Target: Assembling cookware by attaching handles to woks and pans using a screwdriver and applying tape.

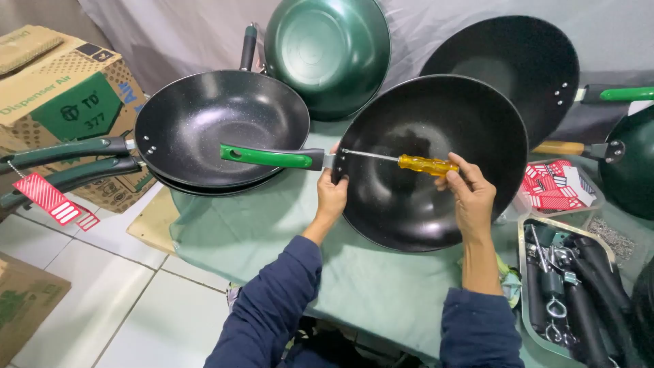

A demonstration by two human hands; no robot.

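Wok: a black non-stick wok (436, 184) rests tilted on the green-covered table (272, 238), its inside facing the camera, at the middle of the view.
Wok handle: a green-and-black handle (272, 157) juts left from the rim where it joins the pan.
Left hand: the left hand (332, 194) is closed around the rim just beside the handle joint, propping the pan.
Right hand: the right hand (470, 191) is wrapped around the yellow grip of a screwdriver (402, 161), whose shaft runs left across the bowl to the joint.
Handling: the pan looks stiff and fairly heavy, with a smooth coating that would likely slide and scratch; the rim near the joint or the handle seems the surest hold. The screwdriver is light and rigid, best taken by its ribbed grip.
Around: stacked woks (218, 123) lie to the left, a green wok (327, 54) and another black one (511, 68) lean behind, and a tray of loose handles (579, 293) sits at the right.
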